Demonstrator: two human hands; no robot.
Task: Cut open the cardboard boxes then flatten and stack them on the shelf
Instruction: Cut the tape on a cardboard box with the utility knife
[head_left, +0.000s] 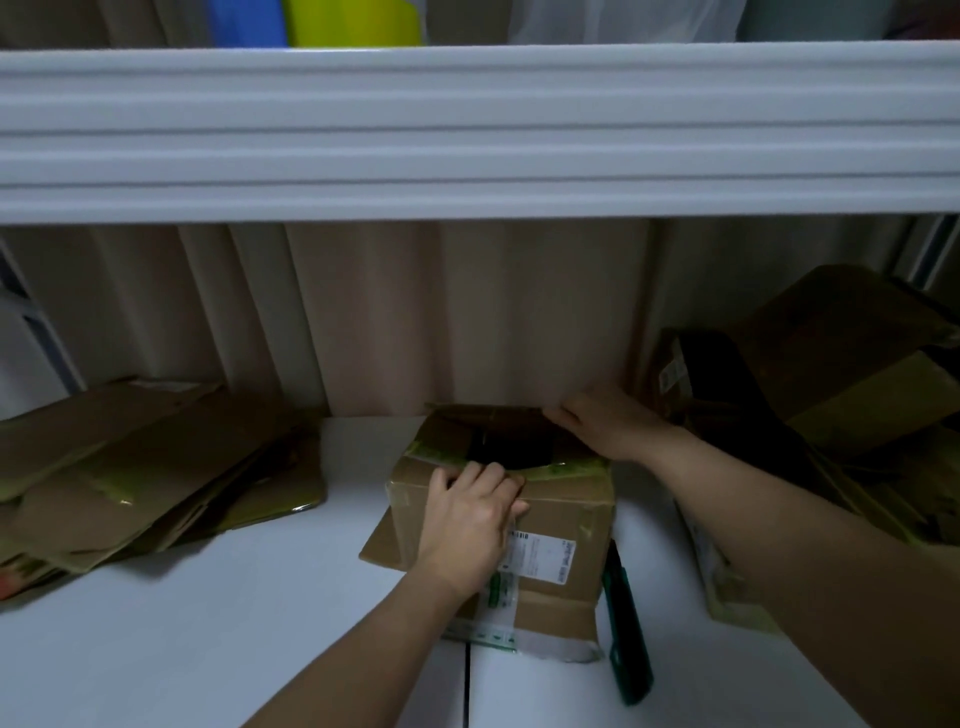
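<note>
Head view: a cardboard box (550, 514) sits in the middle of the white shelf (208, 623), its top partly open with a dark gap between the flaps. My left hand (470, 525) lies over the near top edge of the box, fingers (498, 480) curled over the near flap at the lip of the opening, gripping it. My right hand (597, 421) is at the far right corner of the box, fingers fairly straight and lying along the edge of the far flap; whether they pinch it I cannot tell. Green-tinted tape (566, 470) runs along the flap edges. A white shipping label (540, 556) covers part of the near face of the box, just right of my left wrist. A dark green box cutter (626, 623) lies on the shelf just beside the right side of the box, not held. To the left, well apart from the box, a pile of flattened cardboard (145, 467) rests on the shelf. To the right, more boxes (841, 384), uncut or half collapsed, are heaped behind my right forearm. Beige curtain (415, 317) hangs behind; a white shelf edge (467, 130) spans overhead.
</note>
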